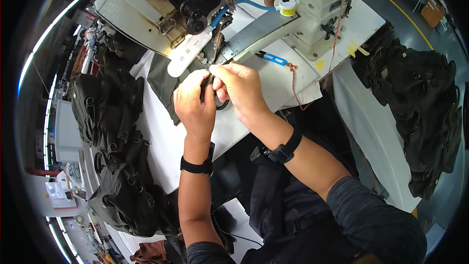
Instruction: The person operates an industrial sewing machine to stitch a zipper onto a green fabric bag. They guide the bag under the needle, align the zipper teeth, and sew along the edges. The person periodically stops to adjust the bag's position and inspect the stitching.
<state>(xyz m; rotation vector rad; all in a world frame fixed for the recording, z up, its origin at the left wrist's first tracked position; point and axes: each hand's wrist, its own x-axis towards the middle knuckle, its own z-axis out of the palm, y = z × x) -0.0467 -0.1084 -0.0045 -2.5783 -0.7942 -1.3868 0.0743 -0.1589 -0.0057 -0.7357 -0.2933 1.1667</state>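
Both my hands meet in front of the needle area of a white industrial sewing machine (141, 14). My left hand (195, 102) is closed, its thumb and fingers pinching a narrow dark strip (211, 80) with a ribbed, brownish edge. From the other side my right hand (239, 88) grips the same strip, fingers curled in. A dark loop (223, 105) hangs below the right fingers; whether it joins the strip I cannot tell. Dark olive fabric (161, 80) lies on the white tabletop to the left of my hands, partly under the machine head.
A white lamp (188, 56) on a blue flexible neck reaches close above my fingers. Blue thread snips (273, 58) tied to an orange cord lie at the right. Dark bags with metal rings (105, 102) are heaped at left; more dark pieces (420, 102) are piled at far right.
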